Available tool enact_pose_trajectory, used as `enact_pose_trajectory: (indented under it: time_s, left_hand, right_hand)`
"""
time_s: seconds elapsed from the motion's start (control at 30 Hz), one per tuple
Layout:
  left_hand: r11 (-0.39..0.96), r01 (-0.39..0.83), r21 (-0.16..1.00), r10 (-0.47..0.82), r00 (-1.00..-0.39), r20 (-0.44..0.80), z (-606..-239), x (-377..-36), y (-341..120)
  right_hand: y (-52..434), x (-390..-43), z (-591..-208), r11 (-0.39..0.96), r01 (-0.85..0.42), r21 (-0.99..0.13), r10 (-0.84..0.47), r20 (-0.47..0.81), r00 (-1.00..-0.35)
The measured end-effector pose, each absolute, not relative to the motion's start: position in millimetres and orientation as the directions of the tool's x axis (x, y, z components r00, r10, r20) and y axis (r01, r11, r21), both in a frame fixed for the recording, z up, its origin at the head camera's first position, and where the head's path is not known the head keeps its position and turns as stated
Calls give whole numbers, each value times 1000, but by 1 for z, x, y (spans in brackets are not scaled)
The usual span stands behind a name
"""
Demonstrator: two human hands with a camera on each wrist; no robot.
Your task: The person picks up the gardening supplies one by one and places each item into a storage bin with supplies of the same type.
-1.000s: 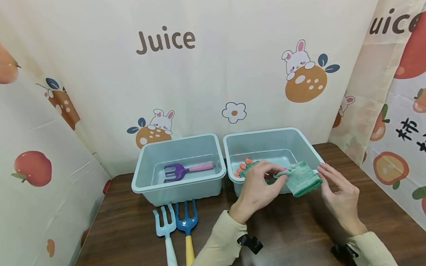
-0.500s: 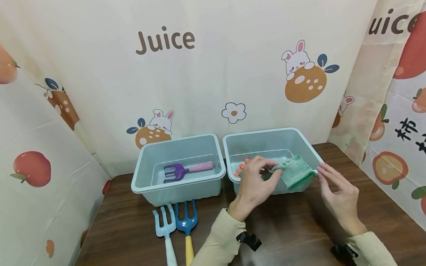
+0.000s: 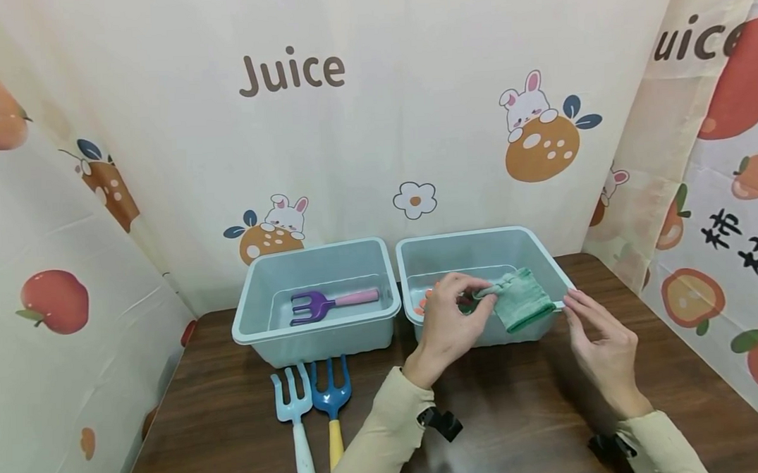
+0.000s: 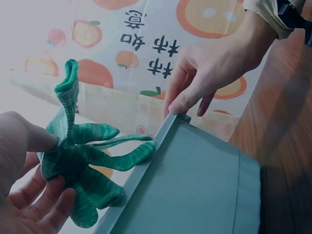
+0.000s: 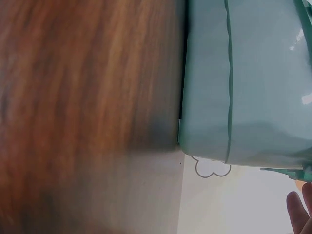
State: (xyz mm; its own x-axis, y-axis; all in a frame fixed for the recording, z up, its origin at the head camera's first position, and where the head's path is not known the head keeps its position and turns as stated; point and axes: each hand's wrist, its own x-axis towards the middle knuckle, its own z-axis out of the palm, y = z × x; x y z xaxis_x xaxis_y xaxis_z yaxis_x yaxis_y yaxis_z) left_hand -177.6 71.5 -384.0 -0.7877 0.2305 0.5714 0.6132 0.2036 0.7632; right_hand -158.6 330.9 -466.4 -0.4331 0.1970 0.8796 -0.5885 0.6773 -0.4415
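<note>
My left hand (image 3: 446,325) pinches a green knitted glove (image 3: 523,301) above the front of the right light-blue bin (image 3: 468,237). In the left wrist view the glove's (image 4: 92,183) limp fingers hang toward the bin's rim (image 4: 141,168), its cuff standing up above my thumb. My right hand (image 3: 603,350) holds that bin's front right corner between thumb and fingers. Small orange pieces (image 3: 420,307) lie inside the bin, partly hidden behind my left hand. The right wrist view is filled mostly by the bin's outer wall (image 5: 209,97), with fingertips (image 5: 296,209) at its lower right edge.
A second light-blue bin (image 3: 316,331) stands at left, holding a purple hand fork (image 3: 321,304) with a pink handle. Before it on the wooden table (image 3: 228,426) lie a light-blue fork (image 3: 295,409) and a blue fork (image 3: 331,396) with yellow handle. Fruit-print curtains surround the table.
My left hand has drawn slightly left, carrying the glove left and up from the right front corner to over the bin's front rim. My right hand stays at the corner.
</note>
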Motion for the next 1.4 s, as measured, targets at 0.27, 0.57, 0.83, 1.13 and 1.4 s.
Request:
enact_pose_trajectory:
  time_s: [0.27, 0.57, 0.83, 1.13, 1.4]
  left_hand:
    - [179, 663, 727, 214, -748, 629, -381, -182, 70]
    - [174, 659, 732, 196, -751, 630, -380, -186, 69]
    - [176, 633, 754, 184, -773, 607, -379, -195, 69]
    - [198, 623, 757, 176, -782, 597, -381, -203, 69]
    - [207, 586, 783, 179, -810, 559, -382, -209, 71]
  right_hand:
    - [331, -158, -466, 679, -583, -446, 198, 876, -440]
    - [328, -157, -462, 679, -585, -444, 198, 878, -436]
    - [331, -158, -464, 685, -575, -448, 201, 874, -442]
    - [336, -163, -470, 685, -575, -448, 190, 871, -453]
    - [336, -161, -470, 691, -568, -448, 187, 869, -457]
